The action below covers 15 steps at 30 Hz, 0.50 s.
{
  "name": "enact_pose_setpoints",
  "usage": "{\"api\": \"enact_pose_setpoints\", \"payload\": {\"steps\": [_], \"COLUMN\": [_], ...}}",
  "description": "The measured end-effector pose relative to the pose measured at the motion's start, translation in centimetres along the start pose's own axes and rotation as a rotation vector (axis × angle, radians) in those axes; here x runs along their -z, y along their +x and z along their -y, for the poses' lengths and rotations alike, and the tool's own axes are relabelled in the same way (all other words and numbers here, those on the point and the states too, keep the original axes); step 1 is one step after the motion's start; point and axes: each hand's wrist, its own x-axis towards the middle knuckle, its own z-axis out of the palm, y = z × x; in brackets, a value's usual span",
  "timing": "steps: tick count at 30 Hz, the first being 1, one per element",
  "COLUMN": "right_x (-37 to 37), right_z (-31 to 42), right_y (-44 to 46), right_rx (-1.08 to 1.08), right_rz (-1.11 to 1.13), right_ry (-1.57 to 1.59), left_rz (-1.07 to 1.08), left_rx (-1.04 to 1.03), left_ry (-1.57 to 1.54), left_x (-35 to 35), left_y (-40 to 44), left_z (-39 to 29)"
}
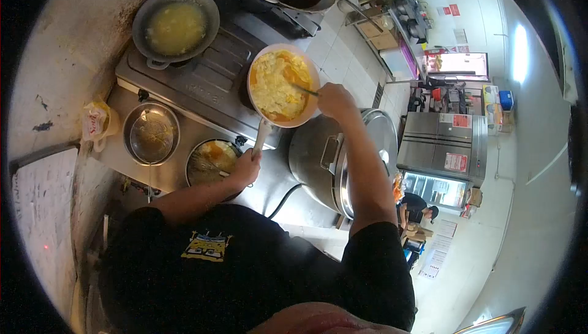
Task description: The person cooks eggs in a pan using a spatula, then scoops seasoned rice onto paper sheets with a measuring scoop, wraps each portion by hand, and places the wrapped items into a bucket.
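Observation:
My left hand [246,168] is closed around the handle of a light-coloured frying pan [315,77], which sits over the right part of the stove. Yellow scrambled egg [272,83] fills the pan, with some runny orange patches. In my right hand [337,102] is the handle of a thin utensil [301,88] whose far end dips into the egg; its kind is hidden there. Just beside my left wrist stands a dark-rimmed bowl [195,178] holding more egg and a utensil.
On the stove [214,67] sits a grey wok [142,25] with yellowish liquid. A strainer [126,135] and a plastic jug [110,123] stand at the left. A large lidded pot [309,156] is close to my right forearm. Another person [416,205] is in the background.

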Motion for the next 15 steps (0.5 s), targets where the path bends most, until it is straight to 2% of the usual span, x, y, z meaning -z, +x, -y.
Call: {"api": "enact_pose_setpoints", "payload": {"steps": [1, 5, 11, 15], "right_x": [0.1, -2.9, -10.1, -10.2], "right_z": [-0.1, 2.8, 6.8, 7.1], "right_y": [-0.7, -5.6, -4.9, -1.5], "right_rx": [0.088, 0.136, 0.091, 0.01], "right_rz": [0.082, 0.157, -0.061, -0.155], "right_ry": [-0.109, -0.108, 0.1, 0.14], "left_rz": [-0.003, 0.012, 0.01, 0.009], "left_rx": [0.012, 0.041, -0.097, -0.112], "left_ry": [-0.018, -0.042, -0.09, -0.104], "left_x": [0.0, 0.4, -0.2, -0.3], "left_y": [-0.1, -0.8, 0.2, 0.1], "left_z": [-0.2, -1.4, 0.9, 0.8]}}
